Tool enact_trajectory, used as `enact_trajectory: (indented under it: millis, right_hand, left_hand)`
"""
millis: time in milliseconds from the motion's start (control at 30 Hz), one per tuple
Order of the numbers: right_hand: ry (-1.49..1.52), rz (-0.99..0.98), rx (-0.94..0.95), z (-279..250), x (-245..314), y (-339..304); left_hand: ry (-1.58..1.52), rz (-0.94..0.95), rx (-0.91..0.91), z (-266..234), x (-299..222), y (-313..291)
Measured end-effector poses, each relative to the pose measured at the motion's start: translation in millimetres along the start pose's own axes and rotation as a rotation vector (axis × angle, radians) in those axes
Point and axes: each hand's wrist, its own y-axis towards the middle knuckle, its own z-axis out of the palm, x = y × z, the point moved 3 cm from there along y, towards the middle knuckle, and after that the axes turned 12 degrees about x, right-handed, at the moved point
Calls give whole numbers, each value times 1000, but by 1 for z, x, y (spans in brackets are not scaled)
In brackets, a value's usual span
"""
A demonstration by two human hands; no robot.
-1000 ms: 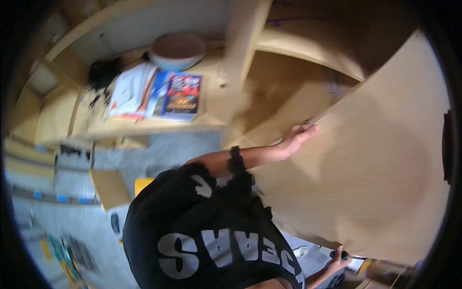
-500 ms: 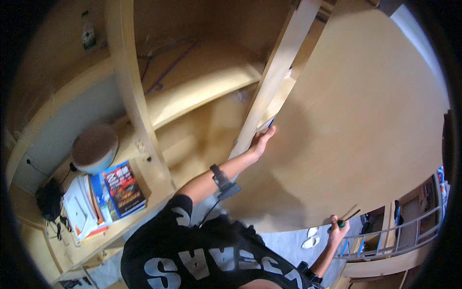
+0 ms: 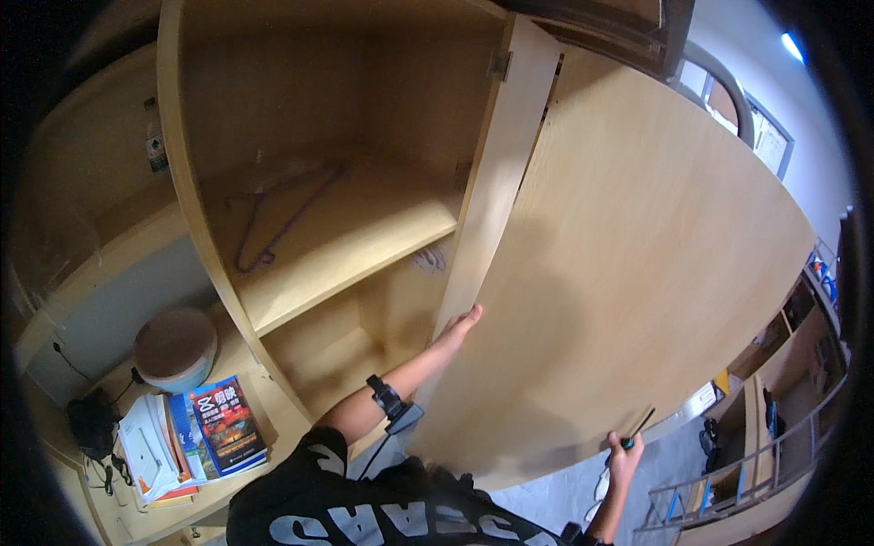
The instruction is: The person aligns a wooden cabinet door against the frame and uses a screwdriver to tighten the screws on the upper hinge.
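Note:
A large pale wooden door (image 3: 628,255) fills the middle and right, its left edge close against a narrow upright panel (image 3: 510,136) of the cupboard. My left hand (image 3: 460,326) rests at the seam between them, fingers stretched out and partly turned from sight. Low on the right, beside the door's bottom edge, my right hand (image 3: 625,457) is closed around a screwdriver (image 3: 646,420). Its thin dark shaft points up and to the right, and a bit of green shows at the handle, the rest hidden in the fist. A metal hinge piece (image 3: 499,65) sits high on the panel.
Left of the panel, a purple clothes hanger (image 3: 291,223) lies on a cupboard shelf (image 3: 355,273). A desk (image 3: 250,482) at lower left bears books (image 3: 228,428), papers and a round tub (image 3: 175,350). A metal bed rail (image 3: 728,510) stands at lower right.
My view has shifted, bringing more of the cupboard's inside into sight. The gap between the door and the narrow panel has closed. My left hand has slid lower along the seam; the right still grips the screwdriver.

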Motion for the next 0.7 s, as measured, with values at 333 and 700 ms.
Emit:
enact_trajectory:
  millis: [333, 700]
  right_hand:
    - [6, 18, -86, 10, -11, 15]
    - [-391, 29, -244, 25, 24, 42]
  left_hand:
    - [138, 0, 27, 6, -31, -3]
    - [177, 55, 49, 0, -51, 21]
